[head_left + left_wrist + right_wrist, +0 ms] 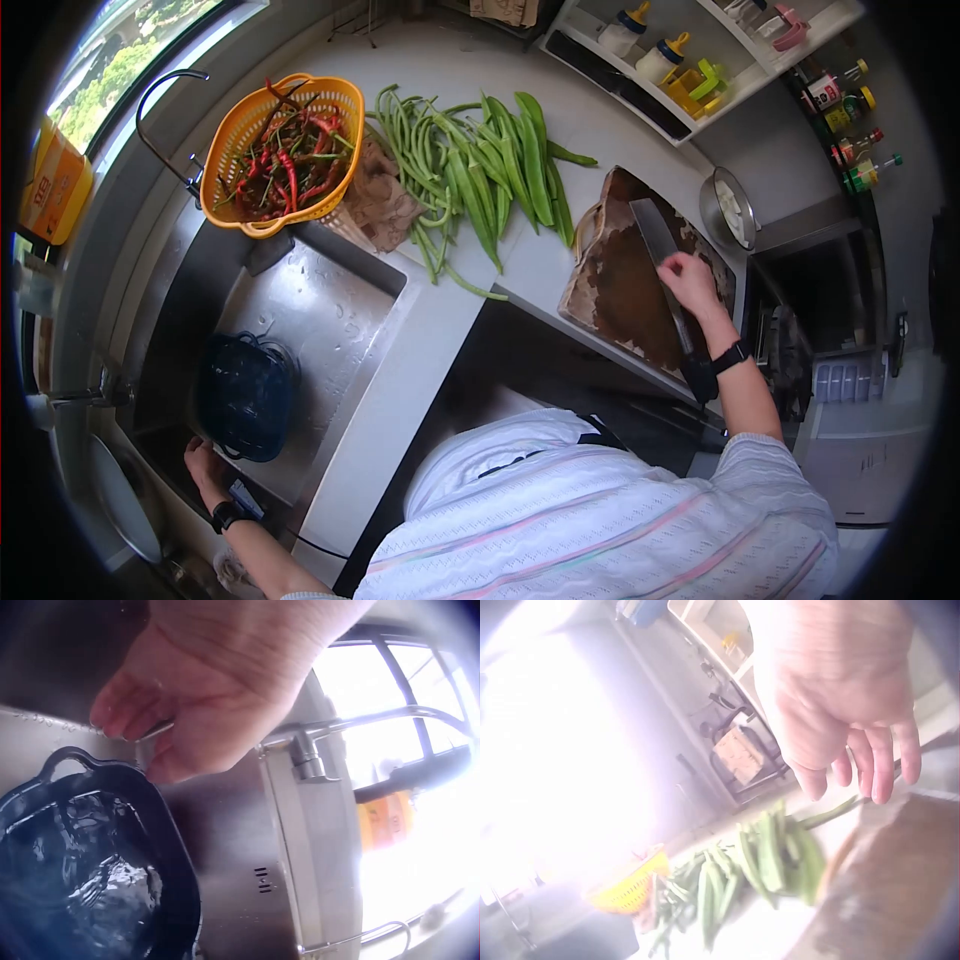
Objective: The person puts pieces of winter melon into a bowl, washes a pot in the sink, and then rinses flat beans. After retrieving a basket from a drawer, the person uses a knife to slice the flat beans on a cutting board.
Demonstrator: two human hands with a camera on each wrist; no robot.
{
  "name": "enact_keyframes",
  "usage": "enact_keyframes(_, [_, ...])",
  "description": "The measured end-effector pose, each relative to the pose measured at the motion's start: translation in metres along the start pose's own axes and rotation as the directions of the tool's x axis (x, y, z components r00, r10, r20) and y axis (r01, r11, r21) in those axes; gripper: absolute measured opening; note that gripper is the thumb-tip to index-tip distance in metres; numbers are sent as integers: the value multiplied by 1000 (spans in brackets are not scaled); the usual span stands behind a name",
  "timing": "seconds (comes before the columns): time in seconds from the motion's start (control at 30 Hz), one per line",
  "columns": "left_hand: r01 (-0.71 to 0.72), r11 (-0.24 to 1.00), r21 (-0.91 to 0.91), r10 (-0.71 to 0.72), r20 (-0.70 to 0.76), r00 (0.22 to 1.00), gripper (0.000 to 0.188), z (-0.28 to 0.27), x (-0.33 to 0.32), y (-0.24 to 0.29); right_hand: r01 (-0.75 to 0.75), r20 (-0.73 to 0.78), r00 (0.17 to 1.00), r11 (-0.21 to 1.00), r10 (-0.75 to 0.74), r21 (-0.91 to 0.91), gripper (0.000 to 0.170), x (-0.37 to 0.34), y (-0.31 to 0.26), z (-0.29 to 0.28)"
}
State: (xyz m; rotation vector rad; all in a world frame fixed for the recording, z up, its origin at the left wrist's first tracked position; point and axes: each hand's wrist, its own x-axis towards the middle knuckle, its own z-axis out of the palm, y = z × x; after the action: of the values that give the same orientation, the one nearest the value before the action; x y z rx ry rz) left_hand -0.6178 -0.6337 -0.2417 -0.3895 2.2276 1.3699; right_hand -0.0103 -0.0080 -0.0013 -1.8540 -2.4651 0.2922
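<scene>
My left hand (pixel 205 468), fingers loosely bent, is over the sink beside the dark blue basin (pixel 245 395). In the left wrist view the basin (pixel 169 825) holds water, and the thumb and fingers are near its handled rim with nothing gripped. My right hand (pixel 690 287) hovers above the worn wooden chopping board (pixel 620 270), its relaxed fingers (pixel 883 776) empty in the right wrist view. A long knife (pixel 655 232) lies across the board under this hand, its black handle (pixel 699 380) toward the body.
Left of the board lie long green pods (pixel 530 165) and green beans (pixel 410 150). A yellow basket (pixel 215 165) of red chillies (pixel 290 180) stands by crumpled brown paper (pixel 385 205) and the faucet (pixel 145 110). A metal bowl (pixel 722 205) stands right of the board.
</scene>
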Motion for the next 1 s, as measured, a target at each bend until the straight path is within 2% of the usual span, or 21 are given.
enact_keyframes(0.03, [-19,1000,-8,19,-10,1000,46,3,-3,5,106,-31,994,991,-104,84,25,21,-25,-1])
enact_keyframes(0.07, [-37,999,-16,37,-22,999,47,1,-11,15,164,-54,986,954,-156,251,30,48,-40,12])
enact_keyframes(0.1, [15,995,101,-10,-44,999,47,15,-52,52,178,-30,983,920,-180,350,37,76,-61,27])
enact_keyframes(0.13, [10,995,98,-6,-42,999,47,26,-68,62,147,32,983,889,-179,434,45,107,-79,47])
enact_keyframes(0.2, [-61,988,141,80,-134,988,47,38,-82,74,109,69,988,942,-137,318,60,155,-117,80])
enact_keyframes(0.23, [-60,982,179,76,-80,994,47,36,-76,73,89,80,991,967,-111,238,69,166,-137,86])
enact_keyframes(0.27, [-63,982,178,80,-86,993,47,38,-79,75,93,79,990,965,-116,244,69,173,-153,88])
enact_keyframes(0.33, [-139,973,182,149,-38,988,46,51,-94,82,19,120,992,997,-28,80,89,180,-176,81])
enact_keyframes(0.37, [-148,970,193,157,-35,987,43,55,-103,85,23,122,992,997,-32,79,89,181,-182,78])
enact_keyframes(0.43, [-169,967,192,177,-22,984,43,56,-110,81,139,80,988,983,-131,-117,97,188,-190,74])
enact_keyframes(0.47, [-199,961,194,204,-5,979,42,55,-113,80,145,80,987,983,-137,-115,97,200,-187,80])
enact_keyframes(0.53, [-190,959,210,192,11,981,41,60,-131,87,108,325,940,994,-105,7,96,227,-182,94])
enact_keyframes(0.57, [-180,956,232,177,35,984,41,62,-140,90,113,326,939,994,-110,11,96,231,-182,97])
enact_keyframes(0.63, [-173,959,223,170,31,985,41,65,-149,90,-2,287,958,1000,-6,28,90,221,-190,88])
enact_keyframes(0.67, [-167,963,213,164,33,986,41,66,-152,89,1,288,958,1000,-9,30,90,222,-185,90])
enact_keyframes(0.7, [-174,962,211,172,27,985,40,66,-154,87,-22,292,956,984,-32,179,80,224,-179,92])
enact_keyframes(0.73, [-172,962,210,172,22,985,40,67,-156,87,-46,296,954,946,-54,322,71,226,-174,95])
enact_keyframes(0.77, [-171,963,207,166,40,985,40,67,-159,86,-48,255,964,894,-75,445,48,226,-170,101])
enact_keyframes(0.9, [-165,961,220,154,68,986,42,69,-166,87,-122,257,966,813,-36,570,36,222,-168,100])
enact_keyframes(0.97, [-162,963,216,151,67,986,43,70,-169,89,-217,316,947,622,-52,752,32,219,-163,94])
enact_keyframes(1.0, [-159,964,211,147,69,987,43,71,-170,89,-217,317,947,623,-53,751,32,218,-164,91])
